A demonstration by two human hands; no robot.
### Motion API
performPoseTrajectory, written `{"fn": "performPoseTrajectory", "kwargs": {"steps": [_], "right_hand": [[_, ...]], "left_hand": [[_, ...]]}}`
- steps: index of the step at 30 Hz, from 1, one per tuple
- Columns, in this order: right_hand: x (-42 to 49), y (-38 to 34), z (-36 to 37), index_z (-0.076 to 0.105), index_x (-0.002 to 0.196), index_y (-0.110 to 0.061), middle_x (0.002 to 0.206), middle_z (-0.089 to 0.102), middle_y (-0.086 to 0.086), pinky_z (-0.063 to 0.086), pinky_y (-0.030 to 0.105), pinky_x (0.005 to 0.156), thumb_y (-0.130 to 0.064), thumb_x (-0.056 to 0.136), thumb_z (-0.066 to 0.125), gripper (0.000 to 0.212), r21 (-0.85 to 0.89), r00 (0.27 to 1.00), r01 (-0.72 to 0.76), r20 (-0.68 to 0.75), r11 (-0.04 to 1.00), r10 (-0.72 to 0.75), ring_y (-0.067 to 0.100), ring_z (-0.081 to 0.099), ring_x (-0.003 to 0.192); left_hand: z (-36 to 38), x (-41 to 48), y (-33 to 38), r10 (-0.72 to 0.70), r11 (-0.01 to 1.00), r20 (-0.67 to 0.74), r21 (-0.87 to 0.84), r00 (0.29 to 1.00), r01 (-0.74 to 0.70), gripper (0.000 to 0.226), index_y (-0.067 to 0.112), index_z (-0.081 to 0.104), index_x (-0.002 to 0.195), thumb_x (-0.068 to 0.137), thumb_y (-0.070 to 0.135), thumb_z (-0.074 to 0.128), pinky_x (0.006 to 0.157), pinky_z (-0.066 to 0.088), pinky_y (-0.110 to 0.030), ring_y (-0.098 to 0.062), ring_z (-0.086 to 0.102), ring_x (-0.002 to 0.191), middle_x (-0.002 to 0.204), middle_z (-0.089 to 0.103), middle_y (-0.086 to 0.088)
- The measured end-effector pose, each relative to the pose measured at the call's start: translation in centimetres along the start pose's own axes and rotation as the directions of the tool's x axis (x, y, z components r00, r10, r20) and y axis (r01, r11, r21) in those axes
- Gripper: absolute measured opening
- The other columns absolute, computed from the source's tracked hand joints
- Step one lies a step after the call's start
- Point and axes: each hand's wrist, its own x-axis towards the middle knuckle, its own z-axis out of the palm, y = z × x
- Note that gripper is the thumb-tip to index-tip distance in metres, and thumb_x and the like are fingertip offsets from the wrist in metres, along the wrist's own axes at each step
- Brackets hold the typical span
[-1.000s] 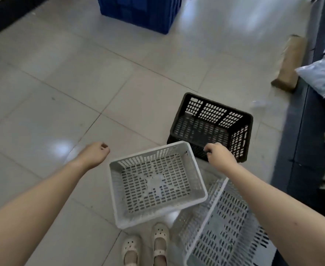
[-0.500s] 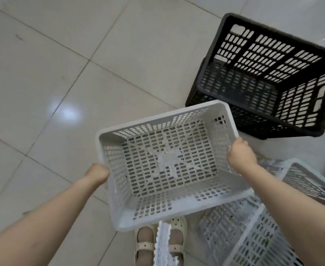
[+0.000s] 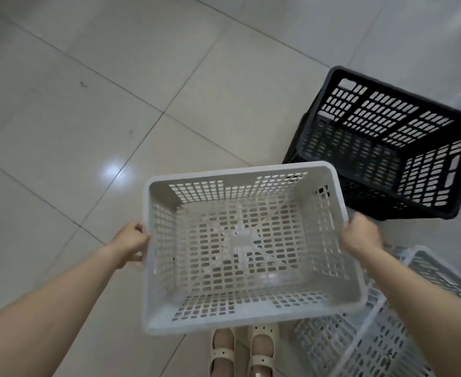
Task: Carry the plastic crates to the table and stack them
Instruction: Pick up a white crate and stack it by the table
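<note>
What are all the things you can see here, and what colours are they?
held crate: 1, white, in the middle, empty, lifted over the shoes
black crate: 1 clearly seen, black, tilted on the floor at the upper right; it may sit on another one, I cannot tell
other white crates: at least 1, maybe 2, white, lower right, partly behind the right arm
floor tiles: many, pale grey, all around
shoes: 2, cream, bottom middle
left hand: 1, grips the left rim of the held crate
right hand: 1, grips its right rim
</note>
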Motion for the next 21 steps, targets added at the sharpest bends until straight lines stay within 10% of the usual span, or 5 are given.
{"fn": "performPoseTrajectory", "kwargs": {"steps": [12,21], "right_hand": [[-17.2,-10.4,-36.0,0.061,0.087,-0.002,0.083,0.065,0.014,0.052,0.035,0.064,-0.031,0.093,0.046,0.033,0.272,0.932,0.29,-0.298,0.918,-0.206,0.03,0.061,0.073],[-35.4,-8.0,-67.9,0.059,0.089,-0.003,0.09,0.063,0.015,0.045,0.033,0.064,-0.036,0.088,0.053,0.033,0.337,0.773,0.479,-0.599,0.811,-0.207,0.029,0.058,0.077]], "left_hand": [[-26.8,-28.2,17.2,0.364,0.924,-0.336,0.009,0.869,-0.383,0.018,-0.002,0.068,0.095,0.084,0.009,0.059,0.077,0.054,-0.041,-0.033,0.061,0.082,0.093,0.065,-0.023],[-41.2,-56.0,29.9,0.629,0.716,-0.479,0.049,0.613,-0.696,0.019,0.005,0.059,0.056,0.073,0.009,0.064,0.053,0.045,-0.029,-0.026,0.051,0.055,0.058,0.053,-0.013]]}}
